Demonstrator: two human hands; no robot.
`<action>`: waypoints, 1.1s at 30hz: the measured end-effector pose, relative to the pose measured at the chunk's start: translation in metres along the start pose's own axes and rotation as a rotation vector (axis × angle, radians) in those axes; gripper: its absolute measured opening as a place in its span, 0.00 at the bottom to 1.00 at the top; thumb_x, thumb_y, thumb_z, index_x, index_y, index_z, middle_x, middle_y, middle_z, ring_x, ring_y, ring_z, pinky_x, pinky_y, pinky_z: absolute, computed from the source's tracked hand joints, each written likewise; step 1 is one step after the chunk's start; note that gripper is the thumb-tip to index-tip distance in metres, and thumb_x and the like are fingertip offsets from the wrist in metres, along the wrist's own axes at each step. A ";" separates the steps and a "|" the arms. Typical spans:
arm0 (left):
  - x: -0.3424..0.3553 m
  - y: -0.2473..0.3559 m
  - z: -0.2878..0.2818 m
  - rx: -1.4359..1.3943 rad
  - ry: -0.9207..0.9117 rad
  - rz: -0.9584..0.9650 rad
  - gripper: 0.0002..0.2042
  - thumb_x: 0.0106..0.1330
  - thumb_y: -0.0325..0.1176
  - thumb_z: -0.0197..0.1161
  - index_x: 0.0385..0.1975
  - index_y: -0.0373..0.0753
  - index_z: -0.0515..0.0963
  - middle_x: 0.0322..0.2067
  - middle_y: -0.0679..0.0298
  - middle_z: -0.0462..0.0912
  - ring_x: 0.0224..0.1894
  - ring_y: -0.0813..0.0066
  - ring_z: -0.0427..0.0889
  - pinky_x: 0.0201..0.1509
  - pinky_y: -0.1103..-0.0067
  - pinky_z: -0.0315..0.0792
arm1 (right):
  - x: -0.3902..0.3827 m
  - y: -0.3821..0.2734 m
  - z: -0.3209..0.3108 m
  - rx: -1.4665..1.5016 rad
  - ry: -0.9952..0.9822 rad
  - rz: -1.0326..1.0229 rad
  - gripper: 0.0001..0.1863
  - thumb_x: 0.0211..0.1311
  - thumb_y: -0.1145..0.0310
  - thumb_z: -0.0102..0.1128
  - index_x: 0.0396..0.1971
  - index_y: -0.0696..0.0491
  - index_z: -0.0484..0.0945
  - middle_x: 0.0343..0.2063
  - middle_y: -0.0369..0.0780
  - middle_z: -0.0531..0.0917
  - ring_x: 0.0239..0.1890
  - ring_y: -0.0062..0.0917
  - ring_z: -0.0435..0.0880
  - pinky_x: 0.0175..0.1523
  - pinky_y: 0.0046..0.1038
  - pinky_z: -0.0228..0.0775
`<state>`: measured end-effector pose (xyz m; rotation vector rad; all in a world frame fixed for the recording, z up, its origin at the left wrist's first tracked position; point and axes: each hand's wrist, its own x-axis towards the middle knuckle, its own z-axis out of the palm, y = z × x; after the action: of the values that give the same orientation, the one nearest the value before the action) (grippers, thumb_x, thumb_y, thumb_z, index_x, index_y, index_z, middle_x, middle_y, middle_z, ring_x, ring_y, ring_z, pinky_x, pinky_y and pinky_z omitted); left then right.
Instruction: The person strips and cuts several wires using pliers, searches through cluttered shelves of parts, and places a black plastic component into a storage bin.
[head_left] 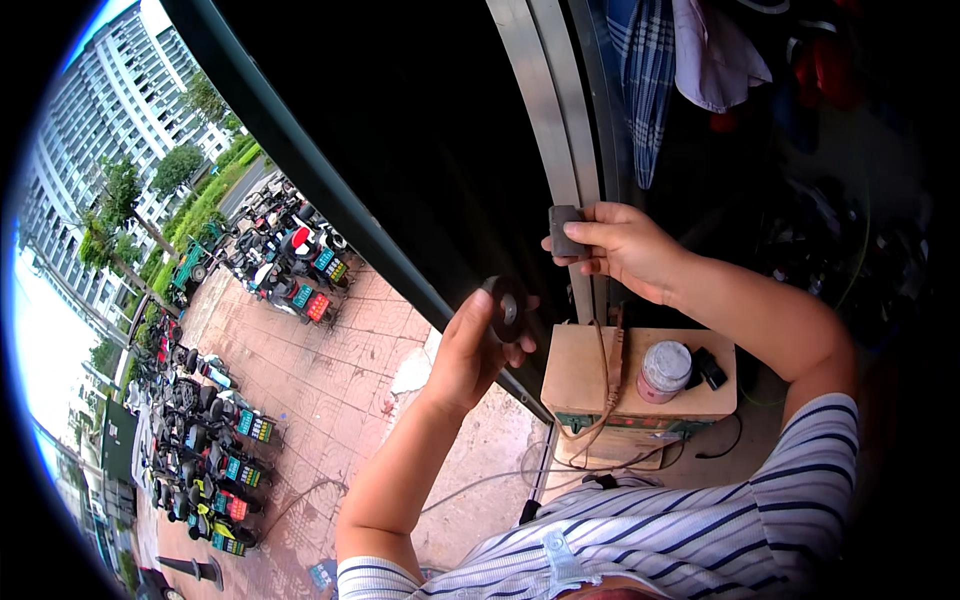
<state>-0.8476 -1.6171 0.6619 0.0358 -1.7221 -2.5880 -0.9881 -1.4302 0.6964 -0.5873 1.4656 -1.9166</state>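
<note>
My left hand (465, 345) is closed round a dark ring-shaped piece (506, 287) with a hole in its middle, rather like a roll of tape; its exact kind does not show. The thumb lies along its rim. Higher up and to the right, my right hand (635, 250) pinches a small grey rectangular block (563, 216) between thumb and fingers. The block is in front of the metal door frame (560, 130). The two pieces are apart, both held up in the air.
Below my right arm stands a wooden box (590, 375) bearing a lidded jar (665, 372), a brown cable (614, 365) and a small black object (708, 370). Cloths (640, 80) hang at upper right. Outside on the left are parked scooters (210, 440) on paving.
</note>
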 end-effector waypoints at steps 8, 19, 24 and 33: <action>-0.056 -0.040 -0.040 0.310 0.094 -0.090 0.31 0.60 0.45 0.61 0.56 0.31 0.60 0.44 0.55 0.74 0.30 0.72 0.78 0.28 0.82 0.71 | 0.117 0.005 0.025 -0.078 0.185 -0.235 0.15 0.62 0.68 0.53 0.44 0.61 0.70 0.39 0.44 0.80 0.37 0.22 0.80 0.41 0.22 0.72; -0.291 -0.285 -0.146 0.066 1.050 -0.583 0.19 0.64 0.44 0.57 0.39 0.30 0.70 0.28 0.56 0.77 0.21 0.72 0.78 0.22 0.80 0.70 | 0.291 0.007 0.032 -0.596 0.645 -0.520 0.20 0.61 0.65 0.49 0.52 0.58 0.70 0.50 0.49 0.75 0.54 0.40 0.72 0.58 0.37 0.64; -0.317 -0.317 -0.144 -0.040 1.233 -0.751 0.20 0.64 0.45 0.56 0.42 0.31 0.70 0.29 0.57 0.77 0.24 0.70 0.77 0.25 0.77 0.70 | 0.342 0.009 0.017 -0.827 0.589 -0.839 0.18 0.63 0.63 0.47 0.50 0.55 0.73 0.49 0.49 0.75 0.54 0.39 0.73 0.58 0.37 0.64; -0.333 -0.299 -0.124 -0.011 1.306 -0.727 0.22 0.64 0.46 0.55 0.47 0.34 0.69 0.33 0.58 0.77 0.29 0.68 0.76 0.32 0.74 0.70 | 0.380 0.018 0.012 -1.207 0.512 -0.849 0.20 0.64 0.59 0.44 0.51 0.54 0.72 0.49 0.48 0.75 0.52 0.38 0.74 0.55 0.39 0.67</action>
<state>-0.5147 -1.6027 0.3381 2.0689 -1.1721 -1.8451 -1.2387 -1.7159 0.6697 -1.4945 3.0796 -1.5351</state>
